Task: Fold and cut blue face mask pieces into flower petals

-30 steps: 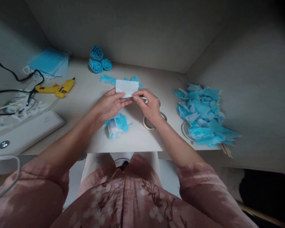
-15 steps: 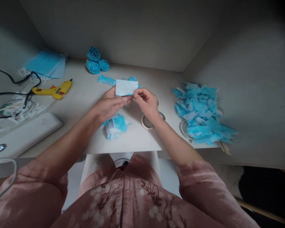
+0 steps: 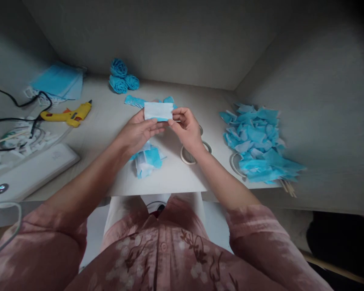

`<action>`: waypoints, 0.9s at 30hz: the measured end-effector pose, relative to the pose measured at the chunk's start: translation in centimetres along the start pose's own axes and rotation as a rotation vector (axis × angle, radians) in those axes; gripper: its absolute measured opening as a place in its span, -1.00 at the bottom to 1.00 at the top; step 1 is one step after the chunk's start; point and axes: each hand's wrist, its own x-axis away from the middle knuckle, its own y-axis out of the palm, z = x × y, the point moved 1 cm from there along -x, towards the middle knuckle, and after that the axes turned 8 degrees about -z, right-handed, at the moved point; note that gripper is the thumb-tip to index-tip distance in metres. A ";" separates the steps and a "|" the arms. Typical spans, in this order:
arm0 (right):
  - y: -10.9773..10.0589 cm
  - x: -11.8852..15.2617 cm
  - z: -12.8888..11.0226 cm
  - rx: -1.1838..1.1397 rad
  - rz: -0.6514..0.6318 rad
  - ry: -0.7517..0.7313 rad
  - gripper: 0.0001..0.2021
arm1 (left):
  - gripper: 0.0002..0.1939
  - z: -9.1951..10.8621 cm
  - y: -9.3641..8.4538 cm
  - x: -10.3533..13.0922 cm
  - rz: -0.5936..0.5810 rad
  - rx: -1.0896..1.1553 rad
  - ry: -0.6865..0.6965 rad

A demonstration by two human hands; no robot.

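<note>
Left hand: pinching the lower left edge of a small white-and-blue fabric rectangle | right hand: pinching its right end | rectangle: raised between both hands | yellow plastic glue gun: left of the hands | three blue fabric rosettes: beyond the left hand

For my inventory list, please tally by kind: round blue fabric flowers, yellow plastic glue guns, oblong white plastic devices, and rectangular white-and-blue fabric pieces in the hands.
Blue flowers: 3
Yellow glue gun: 1
White device: 1
Held fabric piece: 1
Total: 6
</note>
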 end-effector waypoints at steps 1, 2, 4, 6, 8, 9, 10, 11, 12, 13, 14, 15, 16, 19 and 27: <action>0.0 0.0 0.2 -0.002 -0.017 0.000 -0.48 | -0.30 0.0 0.0 0.0 0.005 -0.006 0.001; 0.0 -0.1 0.4 0.002 -0.037 0.001 -0.40 | -0.28 -0.1 0.0 0.0 0.008 -0.015 0.001; -0.1 -0.1 0.7 0.025 -0.073 0.002 -0.26 | -0.22 -0.1 0.0 0.0 0.012 -0.039 0.001; -0.2 -0.1 0.8 0.049 -0.099 0.000 -0.20 | -0.17 -0.1 0.2 0.1 0.009 -0.069 -0.001; -0.3 -0.1 0.8 0.063 -0.118 0.005 -0.19 | -0.12 0.0 0.3 0.2 -0.002 -0.099 -0.007; -0.4 -0.1 0.8 0.065 -0.126 0.010 -0.20 | -0.11 0.1 0.4 0.2 -0.011 -0.110 -0.014; -0.4 -0.1 0.8 0.066 -0.132 0.015 -0.21 | -0.11 0.2 0.4 0.2 -0.022 -0.117 -0.022; -0.4 -0.1 0.8 0.064 -0.136 0.019 -0.22 | -0.11 0.3 0.3 0.2 -0.031 -0.119 -0.029; -0.4 -0.1 0.8 0.060 -0.140 0.023 -0.23 | -0.11 0.4 0.2 0.2 -0.036 -0.119 -0.032; -0.4 0.0 0.7 0.053 -0.146 0.025 -0.24 | -0.12 0.5 0.2 0.2 -0.037 -0.118 -0.030; -0.4 0.0 0.7 0.042 -0.153 0.027 -0.25 | -0.14 0.6 0.1 0.1 -0.032 -0.118 -0.022; -0.3 0.0 0.7 0.031 -0.160 0.028 -0.26 | -0.15 0.7 0.0 0.1 -0.020 -0.120 -0.010; -0.3 0.0 0.7 0.019 -0.166 0.029 -0.29 | -0.17 0.8 0.0 0.2 -0.002 -0.121 0.005; -0.2 -0.2 0.8 0.006 -0.151 0.029 -0.38 | -0.22 0.9 0.0 0.2 0.066 -0.110 0.040; -0.6 -2.4 -0.7 0.022 -0.078 0.007 -0.50 | -0.57 0.6 0.1 -0.3 0.024 -0.099 0.064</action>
